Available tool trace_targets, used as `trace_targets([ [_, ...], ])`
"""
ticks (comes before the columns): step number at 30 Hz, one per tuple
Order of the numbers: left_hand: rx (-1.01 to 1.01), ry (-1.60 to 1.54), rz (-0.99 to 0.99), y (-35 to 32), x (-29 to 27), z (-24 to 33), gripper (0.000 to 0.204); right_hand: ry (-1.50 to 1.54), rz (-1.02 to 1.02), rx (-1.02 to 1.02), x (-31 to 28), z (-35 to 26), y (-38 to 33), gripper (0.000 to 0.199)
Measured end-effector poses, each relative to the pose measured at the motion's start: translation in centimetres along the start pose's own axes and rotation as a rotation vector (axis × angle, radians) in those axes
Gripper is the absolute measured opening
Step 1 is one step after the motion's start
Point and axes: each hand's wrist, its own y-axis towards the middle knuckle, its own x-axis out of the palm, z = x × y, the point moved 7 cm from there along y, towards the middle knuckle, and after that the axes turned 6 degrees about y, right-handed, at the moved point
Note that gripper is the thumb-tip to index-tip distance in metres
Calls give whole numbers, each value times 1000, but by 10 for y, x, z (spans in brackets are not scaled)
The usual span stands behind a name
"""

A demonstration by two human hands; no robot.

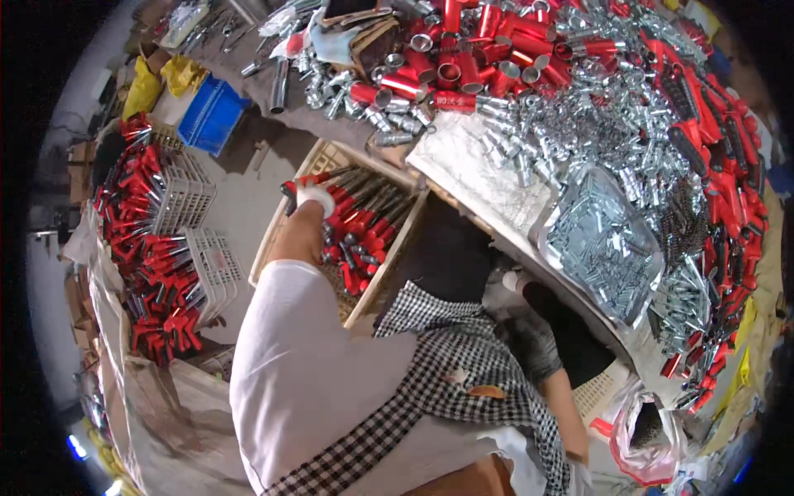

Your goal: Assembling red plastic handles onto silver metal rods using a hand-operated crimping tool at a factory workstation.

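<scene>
My left hand (315,199), in a white glove, reaches over a cream plastic crate (272,217) in front of me to the left. Its fingers are closed around a red-handled tool (309,178) with a black end. Inside the crate lie several more red-handled tools (361,221) with dark metal shafts, slanting side by side. In a grey glove, my right hand (531,341) is low beside my checked apron (447,318), near the bench edge. Its fingers are partly in shadow, and whether they hold anything is unclear.
A bench at the right bears red metal tubes (470,70), loose silvery fittings and a metal tray (602,240) of small pins. Red and black handles (719,157) pile up along its far right. At the left stand white baskets (213,269) of red-handled tools and a blue bin (212,116).
</scene>
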Motion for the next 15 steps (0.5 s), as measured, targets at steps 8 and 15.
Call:
trace_targets([
  [8, -261, -124, 284, 36, -4, -57, 27, 53, 55, -52, -42, 24, -18, 25],
  [15, -136, -198, -262, 40, 9, -47, 49, 215, 208, 197, -36, 14, -15, 27],
])
